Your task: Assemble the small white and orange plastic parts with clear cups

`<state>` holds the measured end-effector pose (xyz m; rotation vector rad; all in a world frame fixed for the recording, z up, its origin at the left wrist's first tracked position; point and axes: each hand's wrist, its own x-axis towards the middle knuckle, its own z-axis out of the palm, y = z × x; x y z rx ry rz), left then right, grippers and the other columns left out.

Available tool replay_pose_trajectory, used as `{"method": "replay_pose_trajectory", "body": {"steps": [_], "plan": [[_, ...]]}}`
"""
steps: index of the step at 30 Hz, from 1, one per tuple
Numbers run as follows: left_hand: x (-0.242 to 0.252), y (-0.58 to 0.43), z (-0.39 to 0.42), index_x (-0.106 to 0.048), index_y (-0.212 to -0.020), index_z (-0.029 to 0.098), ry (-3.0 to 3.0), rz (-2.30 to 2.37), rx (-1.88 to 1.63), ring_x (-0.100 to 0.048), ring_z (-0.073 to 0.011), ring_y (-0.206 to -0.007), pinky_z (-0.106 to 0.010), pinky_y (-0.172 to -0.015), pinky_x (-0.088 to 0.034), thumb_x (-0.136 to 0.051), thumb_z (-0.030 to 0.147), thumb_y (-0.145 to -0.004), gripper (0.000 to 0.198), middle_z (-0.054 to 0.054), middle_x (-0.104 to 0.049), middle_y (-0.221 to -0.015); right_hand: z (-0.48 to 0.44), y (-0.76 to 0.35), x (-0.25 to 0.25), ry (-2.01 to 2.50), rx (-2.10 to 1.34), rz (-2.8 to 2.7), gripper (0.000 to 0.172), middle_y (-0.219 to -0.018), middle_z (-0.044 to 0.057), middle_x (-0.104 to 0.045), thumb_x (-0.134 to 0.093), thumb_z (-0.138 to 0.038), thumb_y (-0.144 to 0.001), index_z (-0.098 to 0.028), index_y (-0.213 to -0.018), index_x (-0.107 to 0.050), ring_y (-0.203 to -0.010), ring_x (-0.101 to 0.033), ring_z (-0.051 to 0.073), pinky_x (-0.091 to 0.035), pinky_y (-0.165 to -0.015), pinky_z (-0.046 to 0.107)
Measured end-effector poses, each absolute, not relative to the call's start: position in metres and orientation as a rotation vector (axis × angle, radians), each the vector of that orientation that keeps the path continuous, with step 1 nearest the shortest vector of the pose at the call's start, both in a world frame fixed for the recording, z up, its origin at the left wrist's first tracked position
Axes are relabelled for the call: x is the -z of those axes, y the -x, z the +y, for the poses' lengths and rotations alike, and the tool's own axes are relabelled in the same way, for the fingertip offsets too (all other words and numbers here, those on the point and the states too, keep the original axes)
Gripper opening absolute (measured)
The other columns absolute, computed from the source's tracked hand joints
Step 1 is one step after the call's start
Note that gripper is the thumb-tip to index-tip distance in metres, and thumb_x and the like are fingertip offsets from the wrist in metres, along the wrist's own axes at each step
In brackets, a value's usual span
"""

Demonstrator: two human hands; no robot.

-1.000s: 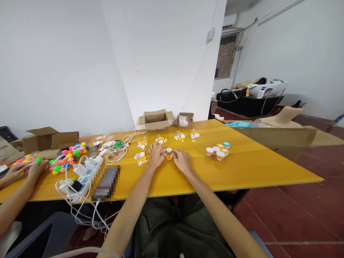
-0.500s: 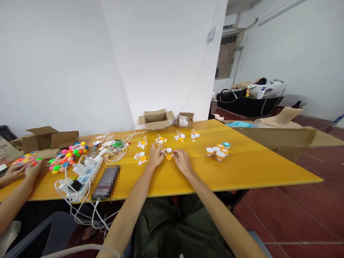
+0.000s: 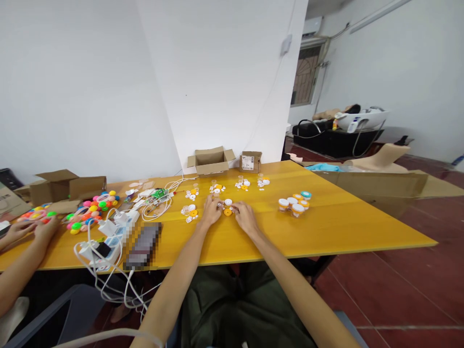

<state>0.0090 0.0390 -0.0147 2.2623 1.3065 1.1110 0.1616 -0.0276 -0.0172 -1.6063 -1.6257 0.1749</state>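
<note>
At the middle of the table, my left hand [image 3: 212, 210] is bent with its fingers drawn together by a small white plastic piece; what it grips is too small to name. My right hand [image 3: 245, 215] is close by on the right, its fingertips pinched beside an orange disc [image 3: 227, 212] and a white round cap [image 3: 228, 202]. Both discs lie on the wood between the hands. Left of my left hand is a group of small parts with another orange disc [image 3: 193, 213]. Whether the right fingertips hold anything is hidden.
Small white and orange part groups lie farther back, before an open carton [image 3: 211, 162] and a smaller box [image 3: 250, 162]. Lidded clear tubs [image 3: 297, 210] stand right. A power strip [image 3: 116, 241], phone [image 3: 143, 245] and cables lie left. Another person's hands [image 3: 45, 229] handle colourful balls.
My left hand has shifted slightly toward me and to the right, its fingers more gathered. My right fingertips have edged a little left, toward the discs.
</note>
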Motion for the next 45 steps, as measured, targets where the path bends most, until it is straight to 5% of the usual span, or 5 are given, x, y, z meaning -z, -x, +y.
{"method": "replay_pose_trajectory", "body": {"steps": [23,45], "plan": [[-0.003,-0.013,0.025,-0.069,-0.082,0.024,-2.173,1.361,-1.044,-0.050,-0.0264,-0.127,-0.042,-0.112,-0.038,-0.065,0.008,-0.070,0.020,-0.005,-0.057,-0.122,-0.027,-0.161,0.017,1.373,-0.278,-1.680,0.043,-0.103,0.005,-0.076,-0.048,0.002,-0.078,-0.025,-0.099,-0.074,-0.098,-0.069,0.020,-0.051,-0.091,0.030],[-0.002,-0.014,0.027,-0.065,-0.080,0.023,-2.218,1.329,-1.150,-0.053,-0.0253,-0.120,-0.042,-0.107,-0.043,-0.065,0.005,-0.070,0.020,-0.006,-0.055,-0.119,-0.033,-0.160,0.008,1.567,-0.180,-1.674,0.032,-0.096,0.006,-0.073,-0.050,-0.003,-0.083,-0.022,-0.092,-0.074,-0.098,-0.065,0.020,-0.046,-0.092,0.030]]}}
